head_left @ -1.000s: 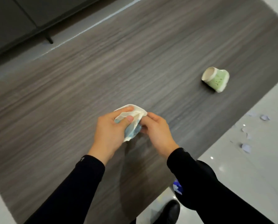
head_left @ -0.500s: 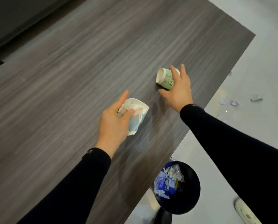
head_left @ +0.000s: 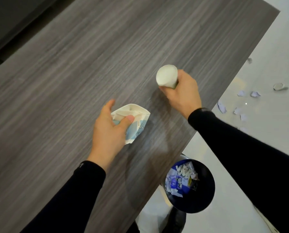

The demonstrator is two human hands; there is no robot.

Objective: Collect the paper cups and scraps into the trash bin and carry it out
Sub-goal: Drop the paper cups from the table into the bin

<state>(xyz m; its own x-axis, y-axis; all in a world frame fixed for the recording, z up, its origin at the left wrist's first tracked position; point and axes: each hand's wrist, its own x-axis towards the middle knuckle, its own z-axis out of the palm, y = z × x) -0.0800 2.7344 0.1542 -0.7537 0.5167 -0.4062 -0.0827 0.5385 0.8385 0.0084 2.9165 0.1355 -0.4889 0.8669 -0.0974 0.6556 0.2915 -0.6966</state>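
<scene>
Paper cups, head view: two, both over the table (head_left: 73,73) near its right-hand edge, one in each hand.
Flattened cup (head_left: 137,121): white with blue print, crushed flat, rim end pointing away from the table's near edge; whether it touches the table cannot be told.
Left hand (head_left: 106,130): pinches the flattened cup, thumb pressed onto its upper face, index finger held out straight (remaining fingers hidden beneath the cup).
Round cup (head_left: 167,76): white inside, a green strip showing at its side, mouth turned up toward the camera; further in from the table's near edge than the flattened cup and blurred; contact with the table cannot be told.
Right hand (head_left: 184,95): fingers curled round the round cup's body, clamped on it.
Trash bin (head_left: 204,199): black, round, on the floor (head_left: 266,47) just off the table's right-hand edge, near its near corner, below the right forearm.
Bin contents (head_left: 180,177): torn white scraps and blue printed paper, heaped on the side nearest the table.
Floor scraps (head_left: 241,93): several pale torn pieces, scattered beyond the table's right-hand edge, well apart from the trash bin.
Sleeves (head_left: 241,148): black, to both wrists.
</scene>
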